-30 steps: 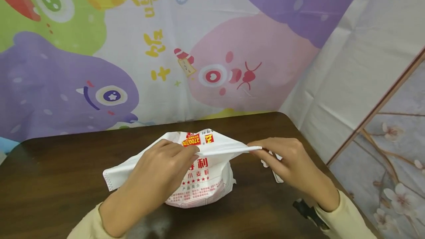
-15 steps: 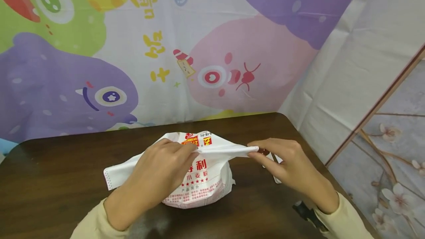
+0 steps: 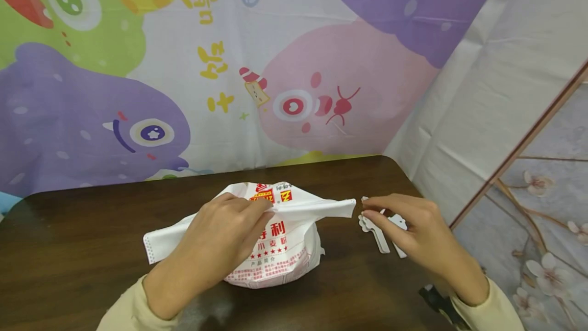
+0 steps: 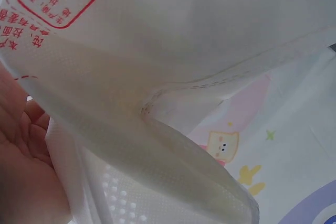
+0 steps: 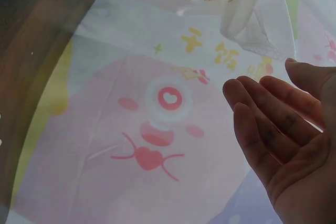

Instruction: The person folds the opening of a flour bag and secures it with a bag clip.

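Note:
A white flour bag [image 3: 280, 264] with red print sits on the brown table, its top folded over into a flat strip. My left hand [image 3: 216, 239] pinches this strip near its middle, thumb in front. One end of the strip pokes out past the wrist on the left, the other sticks out free to the right. My right hand [image 3: 418, 234] is just beyond that right end, apart from it, with nothing between fingers and thumb. The right wrist view shows its fingers [image 5: 268, 119] loosely bent. White plastic folds [image 4: 131, 66] of the bag fill most of the left wrist view.
Several flat white pieces [image 3: 378, 239] with scalloped heads lie on the table [image 3: 69, 249], partly behind my right hand. A cartoon-printed cloth [image 3: 220, 132] hangs behind the table. At the right stands a flower-patterned panel [image 3: 546, 208].
My right hand has let go of the strip's right end and moved a little to the right. The freed end has unfolded slightly. The left hand keeps its hold.

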{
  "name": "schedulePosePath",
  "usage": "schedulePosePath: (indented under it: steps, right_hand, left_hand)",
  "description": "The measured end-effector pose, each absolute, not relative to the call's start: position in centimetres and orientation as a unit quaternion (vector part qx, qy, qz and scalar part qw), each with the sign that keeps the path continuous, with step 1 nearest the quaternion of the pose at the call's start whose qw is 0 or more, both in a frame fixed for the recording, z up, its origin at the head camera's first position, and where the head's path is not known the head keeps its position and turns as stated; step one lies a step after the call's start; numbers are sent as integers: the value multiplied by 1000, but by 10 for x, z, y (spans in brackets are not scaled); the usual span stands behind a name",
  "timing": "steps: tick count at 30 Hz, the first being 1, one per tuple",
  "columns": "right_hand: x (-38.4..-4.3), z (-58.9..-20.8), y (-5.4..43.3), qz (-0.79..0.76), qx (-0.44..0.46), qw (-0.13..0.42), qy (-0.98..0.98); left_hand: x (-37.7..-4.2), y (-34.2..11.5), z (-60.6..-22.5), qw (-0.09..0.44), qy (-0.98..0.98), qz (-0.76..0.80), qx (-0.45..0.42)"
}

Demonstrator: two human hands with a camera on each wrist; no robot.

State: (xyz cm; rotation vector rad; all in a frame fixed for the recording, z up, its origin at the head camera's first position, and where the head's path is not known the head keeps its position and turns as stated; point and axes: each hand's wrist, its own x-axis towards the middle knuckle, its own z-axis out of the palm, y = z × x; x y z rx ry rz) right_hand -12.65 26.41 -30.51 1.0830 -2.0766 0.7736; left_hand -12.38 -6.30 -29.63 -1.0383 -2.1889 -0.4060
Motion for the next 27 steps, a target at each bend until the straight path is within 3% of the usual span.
schedulePosePath:
  steps: [12, 27]
  right_hand:
    - [-129, -320, 279, 278, 380, 312, -825]
    - [-150, -354, 307, 234, 268, 241, -903]
  left_hand:
    - [-123, -66, -300, 319, -849, -178, -382]
    - [-124, -65, -308, 352, -838, -150, -390]
